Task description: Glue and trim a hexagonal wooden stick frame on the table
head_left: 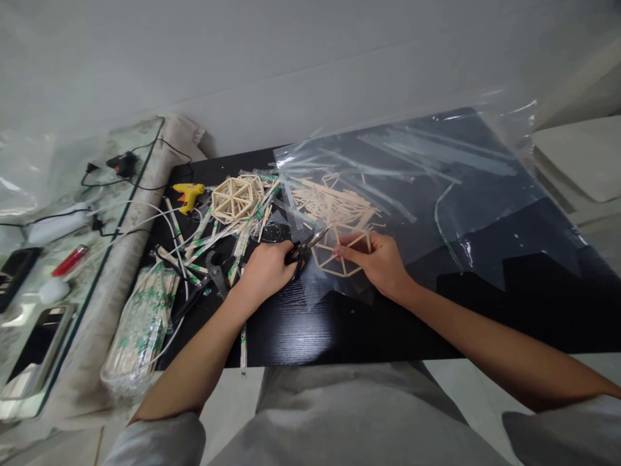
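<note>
My left hand (270, 266) is wrapped round the black handles of a pair of scissors (310, 241). Their blades point up and right, reaching the left edge of a flat hexagonal frame (334, 270) of wooden sticks with spokes. I cannot tell whether the blades touch a stick. My right hand (385, 264) pinches this frame at its right side, thumb on top. Beyond it lies a heap of short cut wooden sticks (334, 206) on a clear plastic sheet. A finished-looking ball-like lattice of sticks (237, 197) rests to the left, among wrapped chopsticks (194, 252).
A yellow glue gun (188, 196) lies at the back left, its cable trailing. Pliers (217, 275) and a bag of wrapped chopsticks (143, 317) are left of my arm. Clear plastic sheeting (485, 213) covers the right side. A phone (39, 349) lies on the glass-topped surface.
</note>
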Tool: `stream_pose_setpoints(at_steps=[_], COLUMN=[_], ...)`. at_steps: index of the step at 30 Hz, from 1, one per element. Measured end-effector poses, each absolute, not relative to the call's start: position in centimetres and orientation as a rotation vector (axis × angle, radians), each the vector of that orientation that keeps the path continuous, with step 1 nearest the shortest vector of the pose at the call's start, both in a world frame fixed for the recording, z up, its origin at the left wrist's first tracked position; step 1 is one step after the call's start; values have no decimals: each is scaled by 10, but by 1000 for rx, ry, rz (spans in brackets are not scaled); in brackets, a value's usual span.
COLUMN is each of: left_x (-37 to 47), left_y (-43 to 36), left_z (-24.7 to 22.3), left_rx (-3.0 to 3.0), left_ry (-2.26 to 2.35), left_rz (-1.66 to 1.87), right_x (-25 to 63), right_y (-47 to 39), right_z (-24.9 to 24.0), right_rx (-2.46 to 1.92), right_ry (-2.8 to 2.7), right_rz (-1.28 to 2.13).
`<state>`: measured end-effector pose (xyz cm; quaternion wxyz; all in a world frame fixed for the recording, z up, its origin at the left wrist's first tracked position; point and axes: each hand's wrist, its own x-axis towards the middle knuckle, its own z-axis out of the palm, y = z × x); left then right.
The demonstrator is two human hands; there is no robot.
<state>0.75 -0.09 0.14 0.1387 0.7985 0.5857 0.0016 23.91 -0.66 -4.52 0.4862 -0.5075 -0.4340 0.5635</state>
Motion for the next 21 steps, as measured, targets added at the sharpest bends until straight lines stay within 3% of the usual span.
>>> stream_pose_setpoints(at_steps=[21], left_x=[9], left_y=[-5], left_z=[0], left_rx=[2406], left_ry=[1730], left_rz=[-112], right_x=[236], right_y=[-11], right_z=[-43], right_rx=[-1268], right_ry=[-1077], right_rz=[1385])
